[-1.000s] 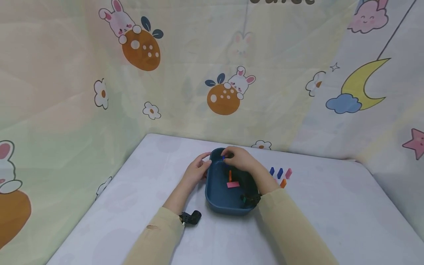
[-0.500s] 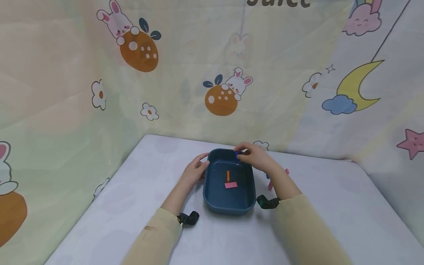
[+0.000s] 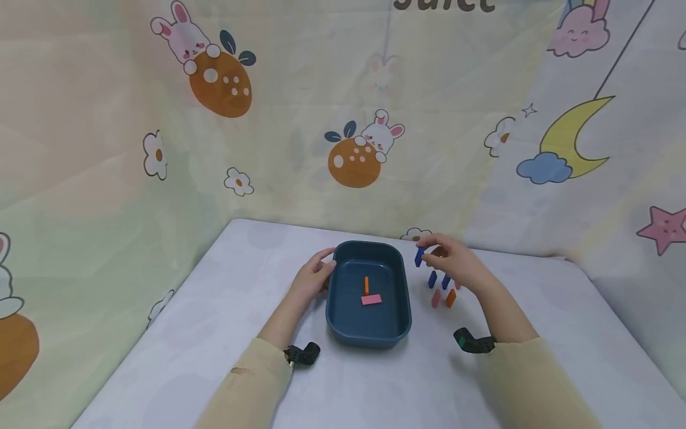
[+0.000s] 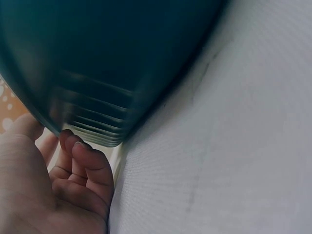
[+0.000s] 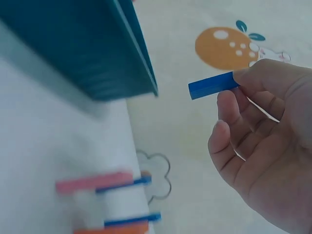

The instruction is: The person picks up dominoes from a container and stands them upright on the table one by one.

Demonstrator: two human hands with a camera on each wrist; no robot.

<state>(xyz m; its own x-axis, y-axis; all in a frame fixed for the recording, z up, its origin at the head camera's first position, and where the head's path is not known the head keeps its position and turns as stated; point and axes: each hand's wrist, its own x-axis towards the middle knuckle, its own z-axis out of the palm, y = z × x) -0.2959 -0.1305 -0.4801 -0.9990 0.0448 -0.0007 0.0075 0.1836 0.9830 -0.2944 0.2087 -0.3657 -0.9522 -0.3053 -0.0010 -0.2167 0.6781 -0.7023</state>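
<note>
A dark blue rectangular plastic box stands upright on the table. My left hand holds its left side near the back corner; in the left wrist view curled fingers touch the box's outer wall beside the rim. My right hand pinches a small blue block by one end between thumb and fingertips, above the table right of the box. Inside the box lie an orange block and a pink block.
Below the right hand, blue blocks, a pink block and an orange block stand on the white table. Another pink block is mostly hidden by the right hand. A cartoon-printed cloth hangs behind.
My right hand has moved from over the box's back end out to the right, carrying the blue block. The left hand stays at the box. Head view shifts slightly.
</note>
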